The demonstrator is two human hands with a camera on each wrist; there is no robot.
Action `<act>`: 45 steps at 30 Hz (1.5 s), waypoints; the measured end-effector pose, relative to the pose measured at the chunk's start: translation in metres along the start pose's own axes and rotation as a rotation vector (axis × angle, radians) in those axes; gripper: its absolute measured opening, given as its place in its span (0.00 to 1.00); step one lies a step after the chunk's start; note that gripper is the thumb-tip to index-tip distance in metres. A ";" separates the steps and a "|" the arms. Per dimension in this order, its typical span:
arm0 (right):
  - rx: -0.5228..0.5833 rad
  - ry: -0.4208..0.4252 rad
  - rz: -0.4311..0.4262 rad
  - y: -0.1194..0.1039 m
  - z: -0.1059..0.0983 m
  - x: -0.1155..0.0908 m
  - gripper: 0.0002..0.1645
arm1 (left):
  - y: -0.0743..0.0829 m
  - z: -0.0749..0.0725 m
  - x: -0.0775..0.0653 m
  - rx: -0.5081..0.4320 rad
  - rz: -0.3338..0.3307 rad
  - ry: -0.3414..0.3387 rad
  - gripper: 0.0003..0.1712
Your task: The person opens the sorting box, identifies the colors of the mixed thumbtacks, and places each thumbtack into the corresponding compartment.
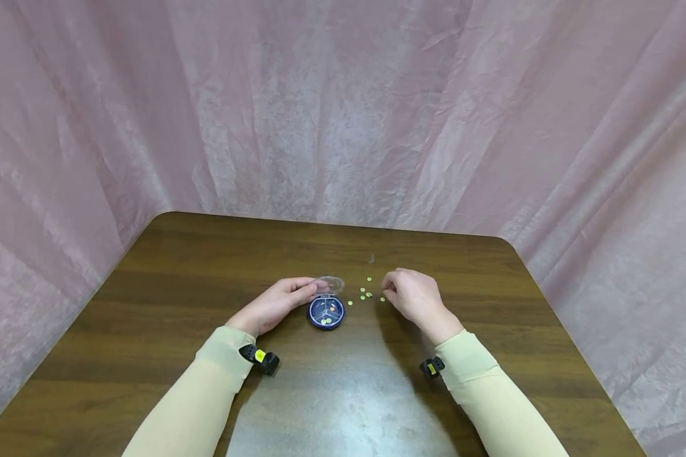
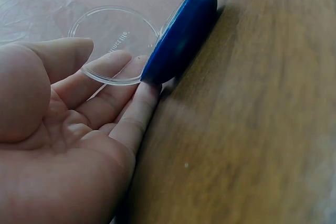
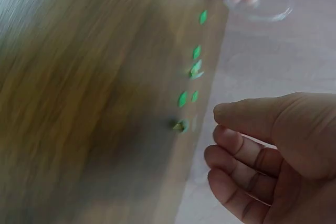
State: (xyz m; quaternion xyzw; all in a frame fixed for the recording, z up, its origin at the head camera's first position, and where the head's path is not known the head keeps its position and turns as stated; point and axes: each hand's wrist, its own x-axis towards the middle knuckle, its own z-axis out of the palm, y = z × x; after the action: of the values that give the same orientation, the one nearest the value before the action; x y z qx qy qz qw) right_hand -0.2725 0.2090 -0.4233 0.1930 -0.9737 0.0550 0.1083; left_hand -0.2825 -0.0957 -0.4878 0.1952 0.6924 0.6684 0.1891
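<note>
A round blue pill case lies on the table with its clear lid raised. Two yellow-green discs sit in its front compartment, and an orange piece in the right one. My left hand holds the lid at its left edge, thumb in front and fingers behind; in the left wrist view a finger touches the blue base. Right of the case lie several loose yellow-green discs. Just above the rightmost disc hovers my right hand, fingers loosely curled, with nothing visible between thumb and forefinger.
The brown wooden table has rounded far corners. Behind it hangs a pink curtain. Each wrist wears a small black camera, the left one close to the tabletop.
</note>
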 end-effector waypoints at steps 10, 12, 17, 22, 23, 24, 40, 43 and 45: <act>-0.032 -0.071 0.071 0.015 0.014 0.002 0.05 | -0.003 0.000 0.000 -0.012 -0.001 0.000 0.23; -0.041 -0.073 0.070 0.016 0.016 0.002 0.06 | -0.003 0.000 0.001 -0.013 -0.001 0.001 0.23; -0.048 -0.081 0.063 0.016 0.018 0.003 0.10 | -0.003 0.000 0.001 -0.017 -0.002 0.003 0.23; -0.044 -0.091 0.066 0.014 0.017 0.001 0.07 | -0.003 0.000 0.001 -0.013 -0.007 0.004 0.23; -0.042 -0.096 0.067 0.014 0.017 0.001 0.07 | -0.003 -0.001 0.001 -0.012 -0.009 0.005 0.23; -0.041 -0.102 0.066 0.013 0.017 0.000 0.07 | -0.003 -0.001 0.001 -0.012 -0.010 0.006 0.23; -0.035 -0.075 0.079 0.012 0.019 -0.001 0.09 | -0.005 -0.001 0.001 -0.005 0.007 -0.001 0.24; -0.029 -0.073 0.080 0.011 0.016 -0.002 0.08 | -0.003 -0.001 0.001 -0.006 -0.001 0.001 0.23; -0.030 -0.071 0.076 0.010 0.013 -0.002 0.07 | -0.001 -0.001 0.001 -0.005 0.001 0.002 0.23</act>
State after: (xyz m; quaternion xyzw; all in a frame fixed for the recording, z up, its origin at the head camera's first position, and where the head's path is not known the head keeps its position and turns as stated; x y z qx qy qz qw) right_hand -0.2767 0.2169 -0.4376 0.1558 -0.9843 0.0375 0.0745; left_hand -0.2840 -0.0963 -0.4892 0.1944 0.6910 0.6703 0.1882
